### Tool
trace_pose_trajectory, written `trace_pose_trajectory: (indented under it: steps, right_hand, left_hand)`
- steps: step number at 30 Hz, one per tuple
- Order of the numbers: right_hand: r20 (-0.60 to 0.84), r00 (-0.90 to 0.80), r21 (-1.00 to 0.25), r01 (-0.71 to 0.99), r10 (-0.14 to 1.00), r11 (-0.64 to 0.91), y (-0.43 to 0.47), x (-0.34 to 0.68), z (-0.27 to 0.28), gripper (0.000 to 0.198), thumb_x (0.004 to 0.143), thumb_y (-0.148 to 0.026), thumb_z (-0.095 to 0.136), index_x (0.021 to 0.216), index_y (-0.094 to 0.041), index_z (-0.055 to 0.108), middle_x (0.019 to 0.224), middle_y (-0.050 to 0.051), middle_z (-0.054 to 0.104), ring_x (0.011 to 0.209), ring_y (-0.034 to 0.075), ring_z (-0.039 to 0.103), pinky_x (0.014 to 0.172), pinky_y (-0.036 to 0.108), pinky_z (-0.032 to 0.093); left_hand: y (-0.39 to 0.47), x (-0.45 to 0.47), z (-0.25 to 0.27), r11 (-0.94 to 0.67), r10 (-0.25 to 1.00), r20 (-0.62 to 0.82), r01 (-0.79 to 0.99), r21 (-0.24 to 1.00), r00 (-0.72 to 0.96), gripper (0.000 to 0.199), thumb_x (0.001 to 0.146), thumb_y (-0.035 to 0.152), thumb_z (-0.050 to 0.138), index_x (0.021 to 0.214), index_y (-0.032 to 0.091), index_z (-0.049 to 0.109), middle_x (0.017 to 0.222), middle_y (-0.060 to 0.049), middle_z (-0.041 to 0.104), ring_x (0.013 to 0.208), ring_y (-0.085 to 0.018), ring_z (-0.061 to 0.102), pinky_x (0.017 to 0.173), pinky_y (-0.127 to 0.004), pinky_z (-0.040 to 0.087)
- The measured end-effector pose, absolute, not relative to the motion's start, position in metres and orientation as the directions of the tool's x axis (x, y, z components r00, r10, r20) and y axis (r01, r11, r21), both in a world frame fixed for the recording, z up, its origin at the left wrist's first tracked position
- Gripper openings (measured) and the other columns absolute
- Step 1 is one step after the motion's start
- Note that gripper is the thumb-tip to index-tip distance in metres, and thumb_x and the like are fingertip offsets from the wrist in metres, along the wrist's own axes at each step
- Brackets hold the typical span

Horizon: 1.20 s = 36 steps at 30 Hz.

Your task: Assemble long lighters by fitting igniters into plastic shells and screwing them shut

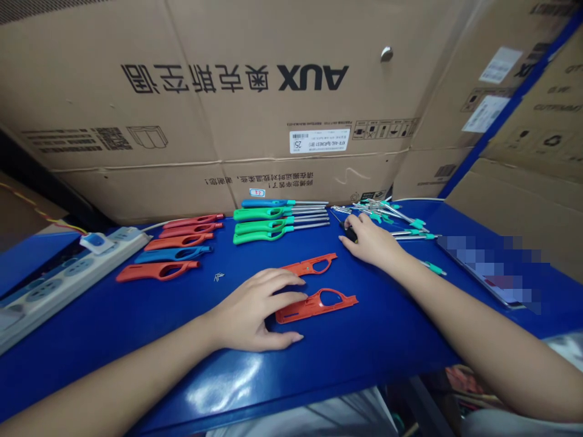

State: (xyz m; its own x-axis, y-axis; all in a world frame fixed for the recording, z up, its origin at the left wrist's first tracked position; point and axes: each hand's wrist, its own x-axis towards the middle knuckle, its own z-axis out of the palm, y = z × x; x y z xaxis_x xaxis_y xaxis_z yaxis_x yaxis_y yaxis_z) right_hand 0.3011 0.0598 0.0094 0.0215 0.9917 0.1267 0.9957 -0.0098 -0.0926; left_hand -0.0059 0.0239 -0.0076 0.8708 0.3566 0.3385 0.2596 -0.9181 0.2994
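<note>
Two orange lighter casing halves lie on the blue table: the nearer casing half [336, 303] with its inner side up, and the farther casing half [314, 266] just behind it. My left hand [259, 309] hovers at their left ends, fingers spread apart, covering part of both; whether it touches them is unclear. Farther back, my right hand [368, 240] has its fingers round the black handle of a screwdriver [350, 233], whose thin shaft points toward the back left. Several small screws [219, 277] are scattered left of my left hand.
Green lighters [259, 228] with metal tubes and a blue lighter [264, 203] lie at the back. Red, orange and blue handles [159, 271] are lined up left, beside a power strip [68, 273]. Metal tubes with teal ends [387, 212] and a tablet-like device [478, 273] lie right. Cardboard [204, 121] walls the back.
</note>
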Motion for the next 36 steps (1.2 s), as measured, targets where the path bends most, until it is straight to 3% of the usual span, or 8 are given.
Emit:
trace_pose_trajectory:
  steps: [3,8,12,16,19,22,25,36]
  right_hand:
    - [0.122,0.040,-0.113,0.993,0.992,-0.026,0.066,0.308,0.008,0.031,0.095,-0.029,0.052,0.123,-0.016,0.054,0.122,0.017,0.064,0.099,0.029,0.067,0.068,0.032,0.046]
    - [0.080,0.086,-0.125,0.989,0.993,-0.076,0.071,0.318,0.012,0.031,0.089,-0.028,0.058,0.118,-0.016,0.057,0.102,0.015,0.073,0.088,0.028,0.069,0.067,0.032,0.046]
    - [0.057,0.134,-0.084,0.988,0.989,-0.129,0.068,0.323,0.016,0.033,0.087,-0.034,0.060,0.116,-0.019,0.058,0.106,0.014,0.073,0.088,0.030,0.070,0.063,0.032,0.044]
    - [0.085,0.149,-0.038,0.989,0.985,-0.146,0.065,0.321,0.021,0.030,0.090,-0.037,0.057,0.114,-0.019,0.059,0.118,0.016,0.069,0.098,0.032,0.068,0.063,0.033,0.043]
    - [0.151,0.122,-0.048,0.992,0.981,-0.116,0.062,0.314,0.023,0.030,0.093,-0.042,0.053,0.114,-0.020,0.059,0.125,0.014,0.065,0.102,0.032,0.067,0.063,0.033,0.042]
    - [0.226,0.057,-0.079,0.996,0.972,-0.040,0.059,0.304,0.022,0.027,0.095,-0.039,0.052,0.113,-0.020,0.061,0.123,0.012,0.065,0.100,0.029,0.067,0.062,0.032,0.040]
    - [0.240,-0.005,-0.100,0.995,0.971,0.029,0.057,0.298,0.019,0.025,0.096,-0.036,0.051,0.111,-0.020,0.063,0.119,0.011,0.066,0.097,0.028,0.067,0.061,0.032,0.040]
    - [0.227,-0.054,-0.132,0.987,0.972,0.086,0.057,0.301,0.016,0.024,0.096,-0.035,0.050,0.108,-0.020,0.065,0.113,0.009,0.066,0.093,0.024,0.065,0.061,0.031,0.039]
  left_hand:
    - [0.025,-0.006,-0.008,-0.914,0.369,0.330,0.275,0.299,0.869,0.047,0.087,0.045,0.072,0.127,0.023,0.066,0.136,-0.013,0.065,0.126,-0.029,0.060,0.106,-0.046,0.050]
    - [0.024,-0.005,-0.009,-0.907,0.377,0.320,0.275,0.320,0.869,0.034,0.093,0.035,0.064,0.124,0.021,0.066,0.129,-0.012,0.068,0.116,-0.025,0.066,0.101,-0.041,0.053]
    - [0.021,-0.003,-0.008,-0.903,0.373,0.325,0.260,0.341,0.869,0.029,0.092,0.027,0.064,0.120,0.019,0.068,0.120,-0.010,0.071,0.109,-0.023,0.067,0.097,-0.039,0.055]
    - [0.030,-0.005,-0.001,-0.897,0.404,0.436,0.255,0.362,0.804,0.028,0.092,0.029,0.066,0.118,0.018,0.069,0.116,-0.010,0.072,0.108,-0.022,0.066,0.097,-0.037,0.054]
    - [0.059,-0.013,0.007,-0.855,0.516,0.538,0.438,0.278,0.667,0.021,0.098,0.026,0.057,0.112,0.018,0.071,0.111,-0.009,0.073,0.108,-0.021,0.065,0.100,-0.039,0.052]
    - [0.101,-0.026,0.014,-0.736,0.622,0.511,0.667,0.121,0.593,0.028,0.099,0.032,0.053,0.112,0.016,0.071,0.120,-0.013,0.069,0.113,-0.028,0.061,0.103,-0.048,0.049]
    - [0.140,-0.038,0.019,-0.684,0.667,0.493,0.721,0.107,0.559,0.033,0.098,0.037,0.051,0.116,0.016,0.070,0.120,-0.016,0.067,0.112,-0.031,0.061,0.100,-0.051,0.050]
    - [0.178,-0.046,0.028,-0.644,0.732,0.390,0.755,0.126,0.559,0.035,0.097,0.046,0.054,0.108,0.019,0.074,0.111,-0.011,0.073,0.100,-0.026,0.069,0.092,-0.038,0.053]
